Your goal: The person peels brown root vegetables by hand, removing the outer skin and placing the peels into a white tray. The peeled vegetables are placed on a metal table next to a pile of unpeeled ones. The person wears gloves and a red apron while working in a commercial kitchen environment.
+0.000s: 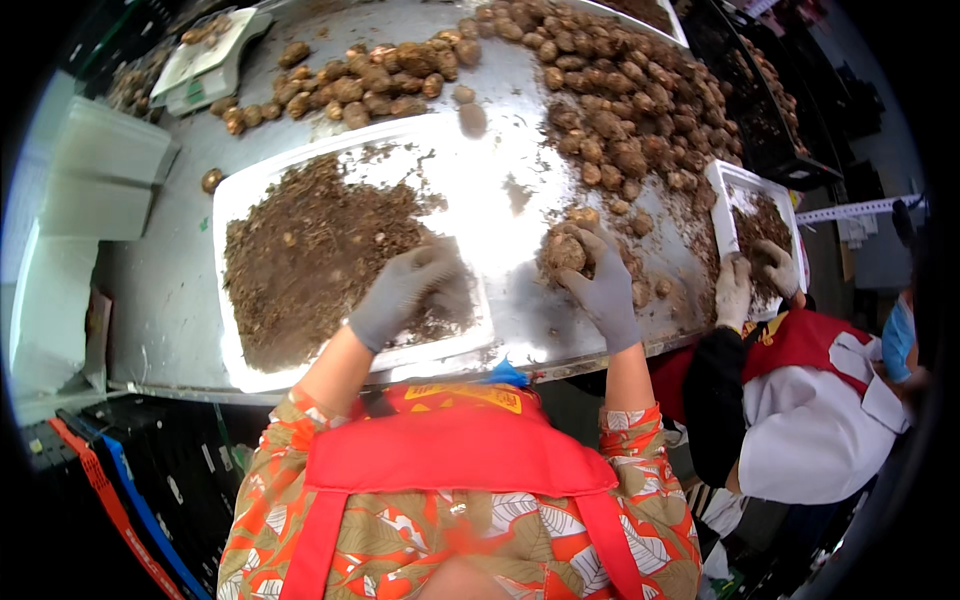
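My left hand (409, 292), in a grey glove, hovers over the right part of a white tray (229, 300) filled with brown soil and root debris (307, 247). Its fingertips are blurred, so I cannot tell whether they hold anything. My right hand (600, 281), gloved alike, has its thumb and fingers around a large round taro corm (564, 253) at the right of the tray. Smaller corms (583, 216) lie just beyond these fingers. A big heap of brown taro corms (622, 97) spreads over the metal table behind, and a row of them (375, 79) lies beyond the tray.
At the right, a co-worker's gloved hands (754, 281) are over a smaller white tray (721, 210) with debris. A white scale (199, 75) with corms stands at the back left. White foam boxes (105, 165) line the left edge; a black crate (780, 142) is at the right.
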A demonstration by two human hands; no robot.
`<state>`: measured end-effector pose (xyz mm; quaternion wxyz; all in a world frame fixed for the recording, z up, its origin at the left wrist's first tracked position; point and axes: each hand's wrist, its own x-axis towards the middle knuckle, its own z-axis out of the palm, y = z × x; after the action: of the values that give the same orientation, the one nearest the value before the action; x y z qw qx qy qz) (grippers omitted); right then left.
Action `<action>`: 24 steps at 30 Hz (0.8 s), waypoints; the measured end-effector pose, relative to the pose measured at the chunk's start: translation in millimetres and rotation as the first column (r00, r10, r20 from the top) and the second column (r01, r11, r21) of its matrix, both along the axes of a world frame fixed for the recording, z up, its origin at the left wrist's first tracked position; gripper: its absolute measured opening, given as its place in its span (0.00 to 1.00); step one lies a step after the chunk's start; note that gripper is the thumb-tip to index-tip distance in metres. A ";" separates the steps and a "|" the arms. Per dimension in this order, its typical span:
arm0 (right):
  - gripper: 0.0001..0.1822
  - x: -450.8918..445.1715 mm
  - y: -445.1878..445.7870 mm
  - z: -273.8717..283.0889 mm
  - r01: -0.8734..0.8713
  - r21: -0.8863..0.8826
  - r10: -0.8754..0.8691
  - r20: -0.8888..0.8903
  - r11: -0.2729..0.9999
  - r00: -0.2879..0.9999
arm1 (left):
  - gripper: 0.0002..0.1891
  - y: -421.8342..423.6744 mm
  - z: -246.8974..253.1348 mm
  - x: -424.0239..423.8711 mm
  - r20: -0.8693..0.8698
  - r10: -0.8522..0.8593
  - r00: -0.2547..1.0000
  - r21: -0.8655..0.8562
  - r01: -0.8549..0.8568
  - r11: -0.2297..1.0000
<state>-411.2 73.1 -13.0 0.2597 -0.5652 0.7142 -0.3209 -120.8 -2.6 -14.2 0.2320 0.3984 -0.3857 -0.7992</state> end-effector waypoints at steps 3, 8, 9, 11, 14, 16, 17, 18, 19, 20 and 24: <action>0.32 30.6 -5.3 10.9 -0.021 0.072 -0.018 0.498 0.997 0.867 | 0.09 10.3 9.0 -12.2 0.170 -0.056 0.984 -0.187 0.088 0.978; 0.35 73.2 -5.0 13.6 -0.141 -0.103 0.174 0.550 0.985 0.817 | 0.27 18.1 30.8 -14.9 0.076 -0.011 0.997 -0.322 0.035 0.946; 0.36 77.4 -5.1 15.3 -0.160 -0.134 0.207 0.532 0.978 0.821 | 0.28 18.9 30.4 -14.7 0.065 0.004 0.998 -0.326 0.017 0.945; 0.35 83.5 -6.4 15.1 -0.204 -0.228 0.281 0.394 0.952 0.875 | 0.30 19.7 28.1 -13.8 0.042 0.029 0.999 -0.334 -0.014 0.943; 0.33 89.7 -7.2 16.5 -0.219 -0.312 0.305 0.260 0.925 0.916 | 0.30 21.5 26.6 -10.9 0.069 0.023 0.997 -0.332 0.001 0.943; 0.32 93.3 -6.9 19.3 -0.204 -0.362 0.294 0.214 0.909 0.932 | 0.30 20.9 28.1 -11.3 0.062 0.033 0.998 -0.344 -0.009 0.939; 0.31 93.3 -5.4 22.3 -0.216 -0.347 0.304 0.223 0.913 0.926 | 0.30 20.5 28.7 -11.4 0.059 0.037 0.998 -0.350 -0.014 0.937; 0.29 93.0 -3.2 26.5 -0.227 -0.333 0.313 0.232 0.915 0.921 | 0.30 19.5 28.6 -10.8 0.060 0.037 0.997 -0.348 -0.014 0.937; 0.28 92.6 -2.3 28.9 -0.240 -0.319 0.323 0.241 0.917 0.915 | 0.30 18.1 28.1 -9.2 0.061 0.037 0.997 -0.347 -0.014 0.938; 0.26 94.4 -3.3 29.2 -0.212 -0.353 0.310 0.251 0.911 0.917 | 0.30 17.1 27.9 -8.5 0.063 0.038 0.997 -0.345 -0.014 0.938; 0.19 104.7 -10.2 22.7 -0.097 -0.408 0.237 0.307 0.908 0.922 | 0.31 18.4 28.4 -9.5 0.081 0.062 0.995 -0.426 -0.021 0.904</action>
<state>-306.5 62.9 9.7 0.2933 -0.5989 0.5277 -0.5262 -130.3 15.8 14.2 0.3119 0.3831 -0.5521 -0.6717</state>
